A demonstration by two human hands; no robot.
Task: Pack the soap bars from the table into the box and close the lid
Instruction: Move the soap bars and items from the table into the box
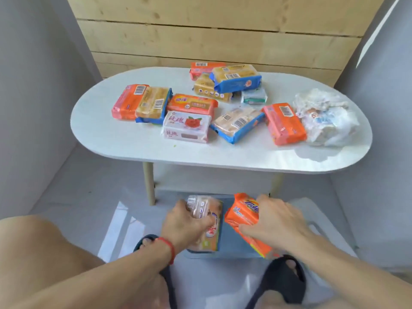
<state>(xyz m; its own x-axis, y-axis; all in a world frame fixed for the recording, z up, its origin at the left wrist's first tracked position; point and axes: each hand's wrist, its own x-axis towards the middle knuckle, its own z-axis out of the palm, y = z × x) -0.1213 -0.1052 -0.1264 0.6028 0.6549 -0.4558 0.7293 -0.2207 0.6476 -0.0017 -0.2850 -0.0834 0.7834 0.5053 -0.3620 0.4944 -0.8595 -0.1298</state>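
Several wrapped soap packs lie on the white oval table (pixel 124 139): orange ones (pixel 284 123), blue-and-tan ones (pixel 237 124), a pink rose pack (pixel 186 127). On the floor between my feet stands a blue box (pixel 236 244), open at the top. My left hand (pixel 187 224) grips a pale pink soap pack (pixel 208 221) at the box's left side. Over the right side, my right hand (pixel 276 219) holds a tilted orange soap pack (pixel 243 214). A clear lid (pixel 316 221) seems to lie to the right of the box.
A crumpled clear plastic bag (pixel 325 118) sits at the table's right end. Wooden boards (pixel 218 32) stand behind the table, grey walls on both sides. My feet in dark sandals (pixel 287 277) flank the box. The table has a lower shelf (pixel 211 181).
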